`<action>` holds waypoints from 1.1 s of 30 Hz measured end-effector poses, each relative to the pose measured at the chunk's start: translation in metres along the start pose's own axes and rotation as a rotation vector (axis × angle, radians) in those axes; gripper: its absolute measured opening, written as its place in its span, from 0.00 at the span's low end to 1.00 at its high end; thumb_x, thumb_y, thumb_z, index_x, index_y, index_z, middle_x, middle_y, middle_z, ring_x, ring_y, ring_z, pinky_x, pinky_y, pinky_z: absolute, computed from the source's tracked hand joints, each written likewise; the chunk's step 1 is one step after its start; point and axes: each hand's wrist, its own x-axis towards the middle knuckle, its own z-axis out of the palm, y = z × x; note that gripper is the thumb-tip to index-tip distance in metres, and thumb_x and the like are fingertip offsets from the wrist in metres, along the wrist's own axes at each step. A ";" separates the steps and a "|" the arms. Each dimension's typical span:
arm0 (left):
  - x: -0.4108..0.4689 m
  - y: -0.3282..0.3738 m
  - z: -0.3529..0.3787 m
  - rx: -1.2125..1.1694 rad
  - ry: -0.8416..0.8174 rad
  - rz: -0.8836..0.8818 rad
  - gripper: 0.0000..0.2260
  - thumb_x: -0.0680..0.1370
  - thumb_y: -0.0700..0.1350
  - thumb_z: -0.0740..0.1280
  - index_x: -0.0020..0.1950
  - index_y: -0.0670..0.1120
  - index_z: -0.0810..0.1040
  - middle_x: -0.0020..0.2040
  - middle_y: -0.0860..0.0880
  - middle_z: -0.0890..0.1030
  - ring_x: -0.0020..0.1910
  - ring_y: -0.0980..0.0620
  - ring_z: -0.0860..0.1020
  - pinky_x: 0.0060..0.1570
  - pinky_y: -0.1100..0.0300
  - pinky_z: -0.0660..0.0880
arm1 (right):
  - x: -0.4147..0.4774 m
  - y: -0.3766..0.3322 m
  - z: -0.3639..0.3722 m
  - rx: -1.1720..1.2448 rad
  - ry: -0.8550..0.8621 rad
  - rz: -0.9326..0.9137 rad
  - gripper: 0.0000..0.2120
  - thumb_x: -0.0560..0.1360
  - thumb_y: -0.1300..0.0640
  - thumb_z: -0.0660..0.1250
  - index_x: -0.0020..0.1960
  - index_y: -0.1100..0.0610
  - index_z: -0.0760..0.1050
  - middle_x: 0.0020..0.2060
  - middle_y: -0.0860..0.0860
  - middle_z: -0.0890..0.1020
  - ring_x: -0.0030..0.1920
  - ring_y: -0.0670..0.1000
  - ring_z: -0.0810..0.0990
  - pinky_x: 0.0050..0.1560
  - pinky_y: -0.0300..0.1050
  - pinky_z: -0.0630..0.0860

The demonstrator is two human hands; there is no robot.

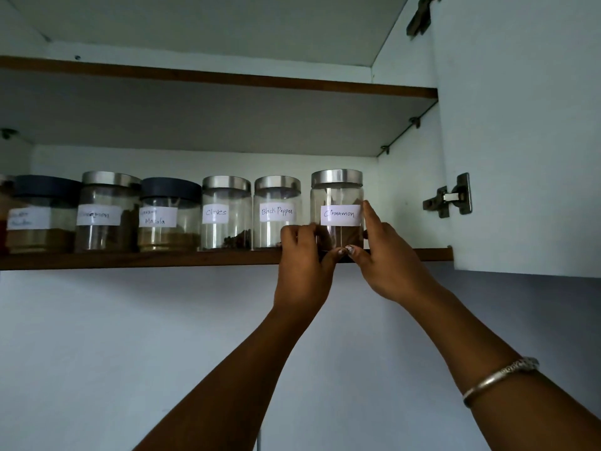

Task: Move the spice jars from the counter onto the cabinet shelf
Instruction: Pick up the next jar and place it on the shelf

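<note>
1. I have both hands on the clear glass jar with the steel lid and the white "Cinnamon" label (337,211). It stands at the right end of the row, at the front edge of the lower wooden cabinet shelf (130,260), just beside the clear steel-lidded jar labelled "Black Pepper" (277,212).
2. My left hand (304,252) wraps its fingers round the jar's lower left side; my right hand (385,252) cups the right side, forefinger raised along the glass by the label. Both thumbs meet under the front of the base. So my grip is closed on this jar from two sides.
3. I cannot tell whether the base sits fully flat on the shelf, since my thumbs cover it.
4. To finish well, I judge I should slide the jar back until the whole base is clear of the edge, keeping it upright.
5. I keep the label facing out, in line with the other labels.
6. I mind the gap to the pepper jar, so my left fingers do not knock it.
7. I let go only once the jar feels settled, one hand first.
</note>
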 end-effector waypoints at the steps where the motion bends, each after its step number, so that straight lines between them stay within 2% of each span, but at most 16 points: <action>1: 0.000 0.001 0.001 0.016 0.005 -0.007 0.14 0.75 0.46 0.69 0.58 0.44 0.73 0.54 0.47 0.70 0.43 0.57 0.72 0.44 0.70 0.72 | 0.000 -0.001 0.001 -0.008 0.005 0.003 0.35 0.78 0.51 0.62 0.76 0.50 0.44 0.66 0.58 0.71 0.62 0.57 0.75 0.58 0.51 0.73; 3: 0.000 0.002 0.002 0.032 0.000 -0.022 0.15 0.76 0.45 0.67 0.61 0.44 0.72 0.54 0.46 0.71 0.45 0.54 0.72 0.48 0.64 0.74 | 0.001 -0.003 0.002 -0.053 0.020 0.025 0.29 0.78 0.49 0.61 0.74 0.53 0.52 0.65 0.57 0.74 0.59 0.58 0.76 0.56 0.51 0.74; 5: 0.000 0.003 0.003 0.043 0.012 -0.015 0.18 0.76 0.43 0.67 0.64 0.43 0.69 0.55 0.45 0.71 0.48 0.53 0.72 0.47 0.64 0.72 | 0.000 -0.005 0.006 -0.144 0.040 0.050 0.23 0.78 0.48 0.59 0.69 0.56 0.59 0.60 0.57 0.78 0.54 0.58 0.77 0.48 0.48 0.74; 8: -0.001 0.004 0.005 0.127 0.007 0.006 0.13 0.77 0.41 0.66 0.60 0.41 0.71 0.55 0.43 0.72 0.44 0.54 0.70 0.42 0.65 0.68 | -0.004 -0.009 0.013 -0.230 0.058 0.062 0.19 0.78 0.48 0.59 0.62 0.58 0.63 0.54 0.57 0.80 0.51 0.57 0.74 0.41 0.45 0.68; 11: -0.003 0.002 0.005 0.199 -0.026 0.013 0.12 0.77 0.39 0.65 0.60 0.39 0.72 0.56 0.42 0.71 0.45 0.51 0.72 0.42 0.65 0.68 | -0.007 -0.012 0.018 -0.289 0.038 0.055 0.20 0.78 0.46 0.58 0.63 0.58 0.63 0.54 0.56 0.80 0.54 0.57 0.73 0.44 0.45 0.67; 15: -0.008 0.002 0.005 0.284 -0.078 0.053 0.16 0.78 0.37 0.62 0.66 0.39 0.69 0.57 0.42 0.70 0.48 0.48 0.74 0.44 0.66 0.68 | -0.011 -0.017 0.022 -0.370 0.006 0.070 0.22 0.79 0.43 0.55 0.65 0.57 0.64 0.59 0.55 0.77 0.57 0.57 0.71 0.52 0.47 0.69; 18: -0.011 0.002 0.005 0.347 -0.133 0.069 0.21 0.77 0.37 0.63 0.70 0.39 0.65 0.59 0.42 0.68 0.51 0.47 0.73 0.47 0.65 0.70 | -0.014 -0.020 0.024 -0.390 -0.006 0.102 0.25 0.79 0.43 0.54 0.70 0.56 0.60 0.64 0.55 0.72 0.62 0.57 0.68 0.57 0.49 0.69; 22: -0.013 0.004 0.004 0.403 -0.197 0.040 0.28 0.77 0.39 0.65 0.73 0.39 0.57 0.66 0.42 0.62 0.60 0.46 0.69 0.57 0.60 0.72 | -0.018 -0.024 0.027 -0.447 -0.103 0.142 0.32 0.78 0.43 0.55 0.75 0.55 0.48 0.73 0.56 0.60 0.70 0.59 0.59 0.64 0.54 0.66; 26: -0.017 0.003 -0.002 0.387 -0.249 0.041 0.25 0.77 0.39 0.62 0.72 0.39 0.59 0.67 0.40 0.62 0.62 0.42 0.68 0.60 0.53 0.71 | -0.021 -0.026 0.027 -0.437 -0.154 0.182 0.35 0.78 0.43 0.56 0.76 0.54 0.43 0.75 0.56 0.53 0.73 0.60 0.53 0.67 0.59 0.62; 30: -0.025 -0.005 -0.008 0.535 -0.335 0.126 0.33 0.76 0.44 0.67 0.76 0.44 0.53 0.72 0.42 0.57 0.65 0.42 0.66 0.61 0.54 0.70 | -0.026 -0.036 0.031 -0.412 -0.242 0.213 0.41 0.76 0.46 0.62 0.76 0.53 0.38 0.76 0.58 0.43 0.75 0.61 0.41 0.71 0.63 0.53; 33: -0.035 -0.013 -0.019 0.543 -0.406 0.151 0.37 0.75 0.46 0.67 0.77 0.45 0.48 0.76 0.44 0.48 0.66 0.41 0.64 0.62 0.51 0.69 | -0.035 -0.049 0.039 -0.400 -0.271 0.188 0.43 0.75 0.49 0.64 0.76 0.55 0.36 0.76 0.58 0.38 0.75 0.61 0.38 0.72 0.63 0.48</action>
